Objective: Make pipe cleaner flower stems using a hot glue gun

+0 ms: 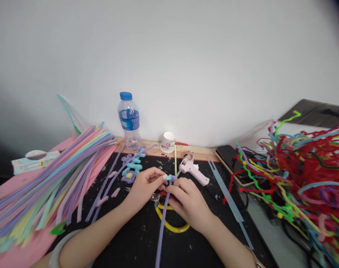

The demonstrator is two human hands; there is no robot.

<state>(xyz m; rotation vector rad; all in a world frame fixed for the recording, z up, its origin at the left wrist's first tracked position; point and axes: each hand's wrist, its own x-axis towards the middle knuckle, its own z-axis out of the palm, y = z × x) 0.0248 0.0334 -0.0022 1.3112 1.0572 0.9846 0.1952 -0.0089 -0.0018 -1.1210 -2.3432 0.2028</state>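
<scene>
Near the middle of the black mat point(130, 238), my left hand point(147, 183) pinches a small teal and purple fuzzy piece point(170, 178) between thumb and fingers. My right hand point(187, 199) is closed at the right side of that same piece, its fingertips on a long purple pipe cleaner point(162, 223). This strip hangs from between the hands toward the front edge. Yellow-handled scissors point(176, 227) lie under the hands, partly hidden. Left of them rests a teal and purple fuzzy flower piece point(129, 175). A pink glue gun point(194, 170) lies just beyond my right hand.
At the back stand a water bottle point(129, 121) and a paper cup point(167, 142). Pastel pipe cleaners point(60, 178) fill the left; a tangled colourful pile point(309, 175) covers the right. Translucent glue sticks point(227, 191) lie on the mat's right, near a dark phone point(228, 156).
</scene>
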